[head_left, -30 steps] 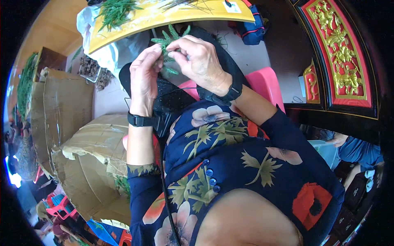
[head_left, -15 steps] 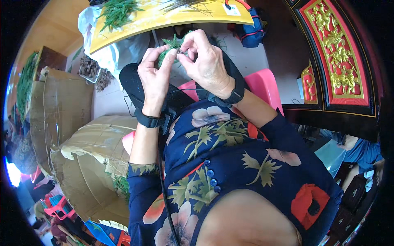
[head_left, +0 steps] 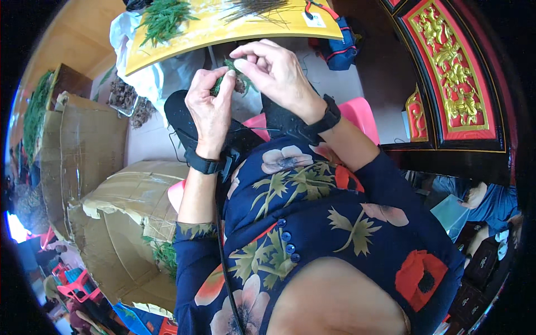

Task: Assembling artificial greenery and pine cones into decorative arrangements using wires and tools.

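Above my lap, a small fern sprig (head_left: 218, 85) with a brown clump at its base sits in my left hand (head_left: 209, 109). The thumb and curled fingers of that hand are closed on it. From the right, my right hand (head_left: 279, 77) reaches over, its thumb and forefinger pinched at the sprig's upper leaves. Part of the sprig is hidden behind the fingers. On the yellow table (head_left: 209, 34) ahead lie a heap of green fern fronds (head_left: 163, 21), a bundle of thin dark sticks (head_left: 254, 8) and a red-handled tool (head_left: 324, 8).
Open cardboard boxes (head_left: 92, 137) stand at my left, one with greenery (head_left: 164, 255) inside. A basket of brown fibrous clumps (head_left: 124, 96) is on the floor beyond them. A blue bag (head_left: 341, 51) lies by the table's right end; a carved gold-and-red panel (head_left: 451, 67) rises at right.
My right hand has shifted slightly left and its fingers have moved to the sprig's top. The sprig has turned in my left hand, showing more of the brown clump.
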A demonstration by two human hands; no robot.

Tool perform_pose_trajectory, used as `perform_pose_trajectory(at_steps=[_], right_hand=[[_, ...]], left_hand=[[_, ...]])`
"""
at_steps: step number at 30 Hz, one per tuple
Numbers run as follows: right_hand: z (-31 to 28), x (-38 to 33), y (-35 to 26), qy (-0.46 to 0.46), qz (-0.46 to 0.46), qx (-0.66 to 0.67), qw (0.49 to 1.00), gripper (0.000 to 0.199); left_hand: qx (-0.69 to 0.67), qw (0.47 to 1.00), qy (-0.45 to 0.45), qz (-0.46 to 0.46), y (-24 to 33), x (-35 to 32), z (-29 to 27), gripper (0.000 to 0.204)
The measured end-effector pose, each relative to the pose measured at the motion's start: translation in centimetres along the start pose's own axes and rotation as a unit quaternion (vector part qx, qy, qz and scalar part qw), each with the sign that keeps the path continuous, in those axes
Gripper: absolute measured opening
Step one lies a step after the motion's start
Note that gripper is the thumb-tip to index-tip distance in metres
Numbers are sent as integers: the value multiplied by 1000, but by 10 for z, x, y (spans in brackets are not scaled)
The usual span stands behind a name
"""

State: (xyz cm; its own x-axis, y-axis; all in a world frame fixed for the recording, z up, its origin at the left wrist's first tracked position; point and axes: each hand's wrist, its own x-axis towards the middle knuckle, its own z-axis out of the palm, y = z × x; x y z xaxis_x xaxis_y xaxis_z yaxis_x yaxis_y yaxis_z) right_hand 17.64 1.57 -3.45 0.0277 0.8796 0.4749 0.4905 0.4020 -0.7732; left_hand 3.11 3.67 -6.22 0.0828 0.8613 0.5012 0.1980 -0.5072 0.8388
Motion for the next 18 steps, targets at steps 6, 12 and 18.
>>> perform_pose_trajectory(at_steps=[6, 12, 18], right_hand=[[3, 15, 20, -29, 53, 88, 994, 15], [-2, 17, 9, -89, 111, 53, 988, 17], [-9, 15, 15, -128, 285, 329, 891, 18]], left_hand=[[40, 999, -22, 16, 4, 2, 1, 13], [99, 994, -30, 34, 9, 3, -1, 14], [59, 998, -5, 37, 10, 4, -3, 12]])
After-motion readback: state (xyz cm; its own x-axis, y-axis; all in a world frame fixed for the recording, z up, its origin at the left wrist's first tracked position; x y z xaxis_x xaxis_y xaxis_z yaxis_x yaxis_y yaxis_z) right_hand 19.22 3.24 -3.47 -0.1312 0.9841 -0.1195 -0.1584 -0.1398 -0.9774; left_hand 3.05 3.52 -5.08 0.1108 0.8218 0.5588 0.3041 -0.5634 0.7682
